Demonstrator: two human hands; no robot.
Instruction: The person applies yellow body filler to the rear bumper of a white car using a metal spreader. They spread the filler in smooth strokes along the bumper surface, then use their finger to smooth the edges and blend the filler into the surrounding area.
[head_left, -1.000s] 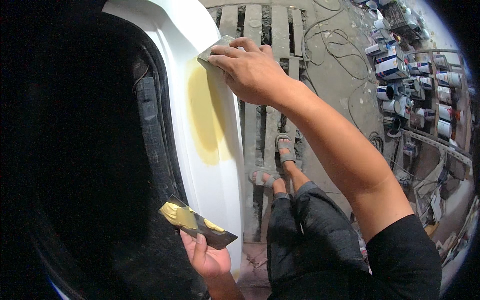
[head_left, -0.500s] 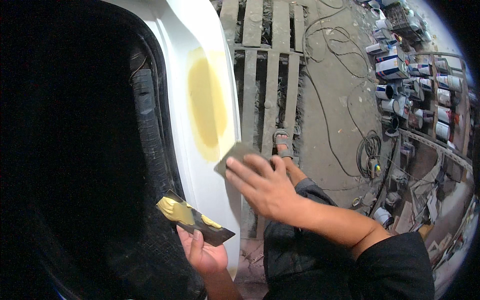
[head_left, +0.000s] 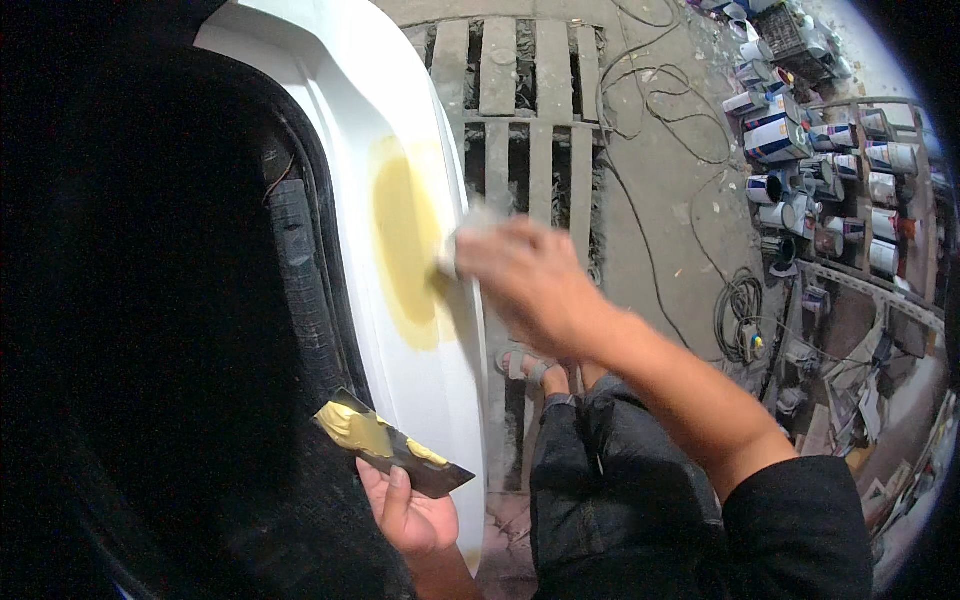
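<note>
A white car body panel [head_left: 415, 390] curves down in front of me, with an oval patch of yellow putty [head_left: 403, 250] on it. My right hand [head_left: 530, 280], smeared by motion, is at the right edge of that patch. Its fingers pinch a flat grey putty spreader [head_left: 446, 262], seen blurred and nearly edge-on against the panel. Lower down, my left hand [head_left: 415, 512] holds a dark flat plate [head_left: 432, 478] between thumb and fingers. Thick yellow putty [head_left: 356, 428] lies along the plate's upper side.
Left of the panel is a dark opening edged by a black rubber seal [head_left: 322, 215]. Slatted floor boards [head_left: 497, 70] with gaps run beyond the panel. A cable [head_left: 740, 310] lies coiled on the floor, and many paint cans [head_left: 778, 138] stand at the right. My sandalled foot [head_left: 525, 366] is below.
My right hand has moved up along the panel with the spreader, from below the putty patch to its right edge. The left hand holds its plate nearly still. My view and feet have shifted.
</note>
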